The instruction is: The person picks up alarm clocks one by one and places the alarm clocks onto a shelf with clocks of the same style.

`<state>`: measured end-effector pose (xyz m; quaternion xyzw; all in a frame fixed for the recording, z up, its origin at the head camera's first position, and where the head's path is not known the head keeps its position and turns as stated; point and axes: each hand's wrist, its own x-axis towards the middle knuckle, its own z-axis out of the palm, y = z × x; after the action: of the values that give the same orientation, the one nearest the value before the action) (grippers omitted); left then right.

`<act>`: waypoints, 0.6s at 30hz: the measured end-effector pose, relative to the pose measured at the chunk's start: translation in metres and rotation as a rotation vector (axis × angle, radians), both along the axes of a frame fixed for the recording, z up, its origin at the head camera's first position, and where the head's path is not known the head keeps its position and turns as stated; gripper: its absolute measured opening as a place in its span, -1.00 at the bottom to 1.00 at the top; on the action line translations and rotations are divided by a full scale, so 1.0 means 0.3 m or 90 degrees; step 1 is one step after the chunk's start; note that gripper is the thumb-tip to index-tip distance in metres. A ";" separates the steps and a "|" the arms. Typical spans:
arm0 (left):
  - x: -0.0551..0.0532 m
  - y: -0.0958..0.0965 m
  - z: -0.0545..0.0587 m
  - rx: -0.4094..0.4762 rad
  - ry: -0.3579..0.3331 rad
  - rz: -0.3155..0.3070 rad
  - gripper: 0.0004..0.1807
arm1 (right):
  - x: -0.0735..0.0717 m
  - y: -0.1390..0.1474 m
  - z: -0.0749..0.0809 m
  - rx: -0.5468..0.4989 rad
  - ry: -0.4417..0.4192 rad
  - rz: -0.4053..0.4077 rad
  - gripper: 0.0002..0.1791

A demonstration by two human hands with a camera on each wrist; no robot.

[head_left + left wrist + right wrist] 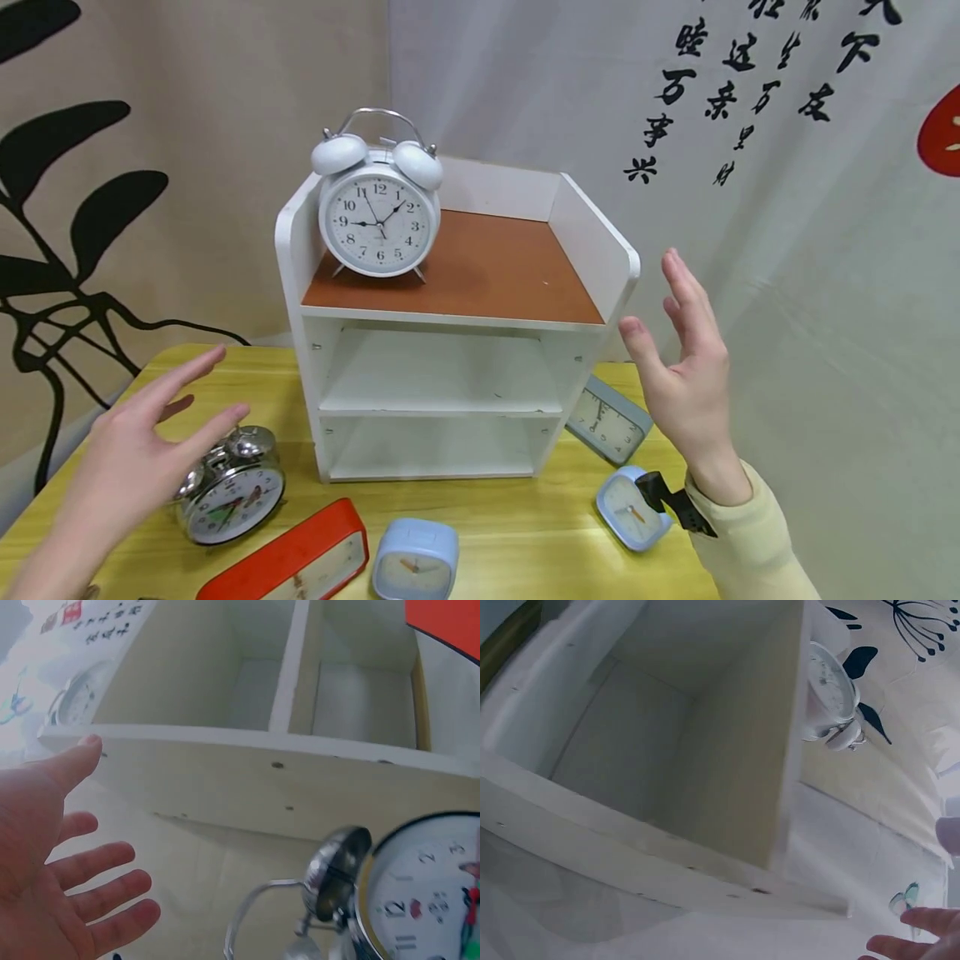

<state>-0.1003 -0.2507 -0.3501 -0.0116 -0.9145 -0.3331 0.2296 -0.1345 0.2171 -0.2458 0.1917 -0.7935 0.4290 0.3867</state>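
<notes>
Several ways to cause a knock

Neither the left hand (142,454) nor the right hand (690,367) holds anything; the fingers of both are spread apart, on either side of the white shelf (450,372). I judge the main risk to be a bump: the left hand is near the silver clock (238,504), so a careless sweep could tip it into the red clock (303,546). A jolt to the shelf might also rock the white clock (380,221), which stands on thin legs on the brown top (510,267), at the left. The black strap (667,496) at the right wrist overlaps a blue clock (630,508) and could catch it; whether they touch, I cannot tell. The white clock looks upright, with two rounded bells, a silvery arched handle, a pale face and dark numerals.
</notes>
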 end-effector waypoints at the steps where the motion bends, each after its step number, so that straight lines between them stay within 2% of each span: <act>1: 0.002 -0.005 -0.003 -0.003 -0.006 0.002 -0.16 | -0.001 0.003 -0.012 -0.001 -0.006 -0.005 -0.26; 5: 0.005 -0.031 -0.031 -0.004 -0.010 0.003 -0.14 | -0.007 0.017 -0.072 -0.009 -0.036 -0.022 -0.22; 14: 0.006 -0.098 -0.144 0.018 -0.003 -0.012 -0.13 | -0.016 0.039 -0.225 -0.043 -0.131 -0.037 -0.19; 18: 0.019 -0.120 -0.190 0.023 -0.013 0.007 -0.12 | -0.023 0.041 -0.282 -0.047 -0.177 -0.035 -0.20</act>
<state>-0.0946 -0.2866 -0.4071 0.0005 -0.9106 -0.3483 0.2224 -0.1414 0.2295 -0.3305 0.0943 -0.8281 0.4693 0.2917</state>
